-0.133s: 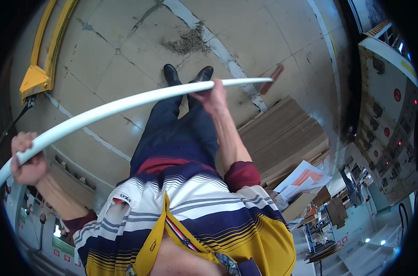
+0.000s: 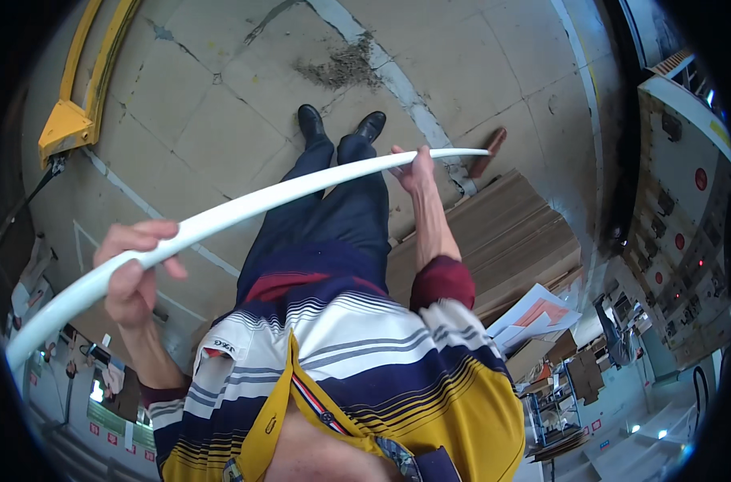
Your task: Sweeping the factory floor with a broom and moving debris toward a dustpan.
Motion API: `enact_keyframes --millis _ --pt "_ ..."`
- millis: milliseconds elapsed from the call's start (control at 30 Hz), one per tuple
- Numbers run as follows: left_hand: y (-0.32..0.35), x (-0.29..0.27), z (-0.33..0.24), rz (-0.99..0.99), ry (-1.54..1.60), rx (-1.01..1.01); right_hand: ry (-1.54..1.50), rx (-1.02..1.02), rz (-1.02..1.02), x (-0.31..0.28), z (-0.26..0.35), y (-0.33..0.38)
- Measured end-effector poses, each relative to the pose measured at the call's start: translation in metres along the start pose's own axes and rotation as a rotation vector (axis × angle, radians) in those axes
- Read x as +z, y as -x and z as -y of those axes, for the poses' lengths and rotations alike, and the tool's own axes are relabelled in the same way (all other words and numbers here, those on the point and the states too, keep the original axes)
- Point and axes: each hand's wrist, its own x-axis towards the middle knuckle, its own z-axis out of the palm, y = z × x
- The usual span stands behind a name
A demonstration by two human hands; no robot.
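Observation:
A broom with a long white handle (image 2: 277,197) crosses in front of my body and looks bowed in the wide picture. Its reddish-brown head (image 2: 488,153) rests at the far right, on the floor beside a white line. My right hand (image 2: 417,173) is closed on the handle not far from the head. Farther back along it, at the left, my left hand (image 2: 132,296) wraps the handle loosely, some fingers stretched over it. Beyond my shoes lies a heap of dark debris (image 2: 341,64) on the tiled floor, apart from the broom head.
Flat brown cardboard (image 2: 502,241) is stacked to my right, with printed paper sheets (image 2: 534,317) near it. A yellow metal frame (image 2: 66,128) stands at the upper left. Along the right edge is a pale machine panel (image 2: 679,225) with red buttons and lights.
My left hand has moved right and up along the handle, its grip looser. My right hand and the broom head sit slightly farther right and lower in the picture.

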Motion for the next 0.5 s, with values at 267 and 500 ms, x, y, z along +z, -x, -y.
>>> enact_keyframes --millis 267,500 --pt "0.098 -0.159 -0.08 -0.342 -0.132 0.121 0.156 0.277 0.531 0.16 -0.088 0.014" --pt "0.203 -0.315 -0.156 -0.433 0.066 0.135 0.195 0.3 0.844 0.241 -0.104 0.133"
